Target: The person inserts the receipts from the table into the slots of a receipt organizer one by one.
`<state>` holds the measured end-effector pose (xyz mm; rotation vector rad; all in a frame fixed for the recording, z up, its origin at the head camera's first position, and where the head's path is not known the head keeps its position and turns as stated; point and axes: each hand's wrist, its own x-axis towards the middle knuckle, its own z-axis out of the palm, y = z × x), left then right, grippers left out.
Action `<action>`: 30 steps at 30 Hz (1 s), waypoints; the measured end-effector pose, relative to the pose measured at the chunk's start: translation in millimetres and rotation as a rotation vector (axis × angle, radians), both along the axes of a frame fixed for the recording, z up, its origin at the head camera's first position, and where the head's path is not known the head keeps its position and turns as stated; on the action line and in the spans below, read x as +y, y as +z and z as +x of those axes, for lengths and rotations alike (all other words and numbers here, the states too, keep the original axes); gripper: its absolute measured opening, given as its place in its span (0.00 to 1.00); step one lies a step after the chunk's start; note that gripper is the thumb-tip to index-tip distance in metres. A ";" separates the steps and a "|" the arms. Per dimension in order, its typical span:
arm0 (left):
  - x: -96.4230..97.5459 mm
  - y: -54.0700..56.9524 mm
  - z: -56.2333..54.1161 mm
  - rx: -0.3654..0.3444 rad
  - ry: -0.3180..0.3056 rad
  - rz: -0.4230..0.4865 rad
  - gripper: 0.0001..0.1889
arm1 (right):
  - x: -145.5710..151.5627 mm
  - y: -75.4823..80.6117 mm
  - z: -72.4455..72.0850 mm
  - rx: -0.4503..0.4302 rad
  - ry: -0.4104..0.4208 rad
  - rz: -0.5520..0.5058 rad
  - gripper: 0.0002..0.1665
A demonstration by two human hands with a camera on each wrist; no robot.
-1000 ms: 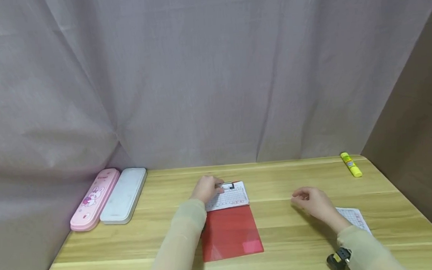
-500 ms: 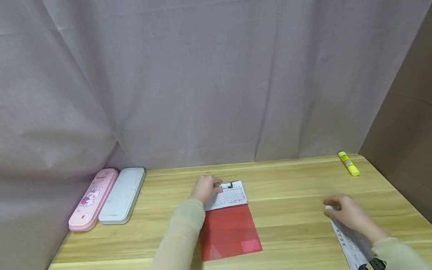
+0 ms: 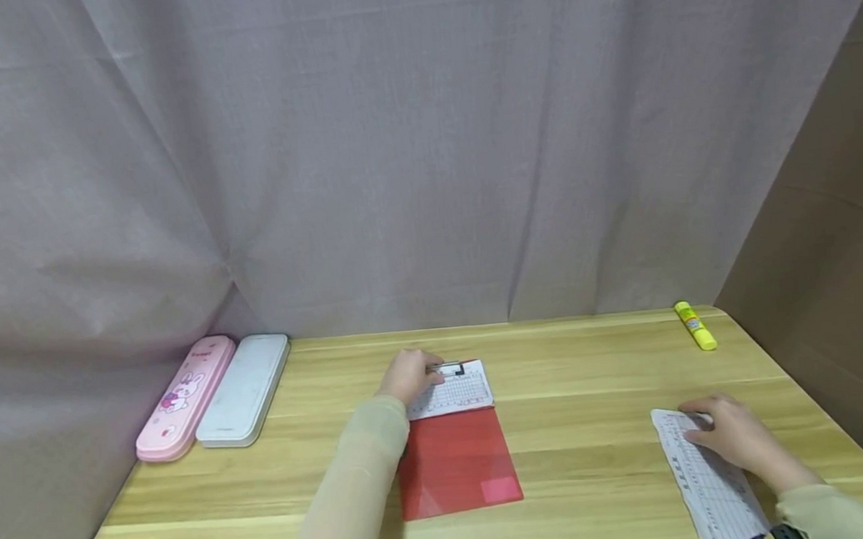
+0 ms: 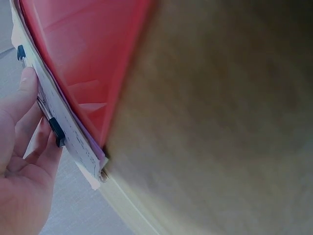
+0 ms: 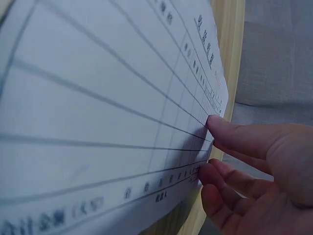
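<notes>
My left hand [image 3: 409,377] holds the wire clip [image 4: 46,110] with black ends at the top of a red folder [image 3: 460,464]. Under that clip lies a stack of printed forms [image 3: 458,393], and the red cover spreads toward me below them. In the left wrist view the thumb lies along the clip, with the other fingers curled behind. Over to the right, my right hand [image 3: 740,436] pinches the far edge of a loose printed form [image 3: 709,484]. The right wrist view shows the thumb tip on the ruled face of this form and the other fingers curled at its edge.
A pink pencil case [image 3: 188,399] with a rabbit picture and a white case [image 3: 245,391] stand side by side at the left. A yellow glue stick [image 3: 695,325] lies at the back right. Grey cloth [image 3: 423,153] hangs behind the wooden table [image 3: 580,459].
My right hand has moved right and toward me, from bare table to the loose form's far edge, uncovering more of the form. The left hand has stayed at the clip.
</notes>
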<state>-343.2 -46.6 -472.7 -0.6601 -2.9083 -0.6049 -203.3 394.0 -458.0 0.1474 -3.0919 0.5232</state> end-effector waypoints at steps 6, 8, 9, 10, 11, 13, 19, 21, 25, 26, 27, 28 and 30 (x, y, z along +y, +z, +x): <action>0.5 -0.1 0.2 -0.005 -0.002 -0.004 0.15 | -0.4 -1.1 -1.9 0.012 -0.016 -0.019 0.14; 0.8 -0.2 0.2 -0.013 -0.001 -0.004 0.15 | -0.3 -0.8 -3.5 -0.005 -0.020 -0.032 0.12; 0.9 -0.3 0.2 -0.017 0.001 -0.005 0.15 | -0.2 -0.8 -4.1 -0.015 -0.021 -0.036 0.12; 1.0 -0.5 0.0 -0.021 0.003 -0.004 0.15 | -0.2 -1.2 -4.5 -0.022 -0.025 -0.035 0.12; 1.0 -0.7 -0.1 -0.022 0.004 -0.005 0.15 | 0.1 -1.3 -5.1 -0.032 -0.025 -0.036 0.13; 0.9 -1.0 -0.4 -0.020 0.007 -0.009 0.15 | 0.5 -1.6 -5.9 -0.051 -0.024 -0.035 0.14; 0.3 -1.7 -0.4 0.011 -0.010 0.001 0.14 | 1.3 -1.8 -6.7 -0.102 -0.039 -0.042 0.18; 0.1 -1.9 -0.1 0.017 -0.016 0.002 0.14 | 1.3 -2.0 -6.4 -0.111 -0.046 -0.054 0.17; 0.0 -1.4 0.0 0.012 -0.017 0.000 0.14 | 0.8 -2.6 -4.7 -0.132 -0.058 -0.104 0.12; 0.0 -1.1 0.3 0.009 -0.016 0.001 0.14 | 0.7 -2.9 -4.2 -0.140 -0.062 -0.122 0.11; -0.1 -0.7 0.4 0.008 -0.016 0.001 0.14 | 0.6 -3.0 -3.6 -0.147 -0.066 -0.138 0.11; -0.2 -0.4 0.6 0.006 -0.016 0.001 0.14 | 0.4 -3.2 -2.7 -0.151 -0.070 -0.157 0.12; -0.3 -0.1 0.8 0.006 -0.014 0.002 0.14 | 0.3 -3.1 -1.3 -0.159 -0.083 -0.195 0.15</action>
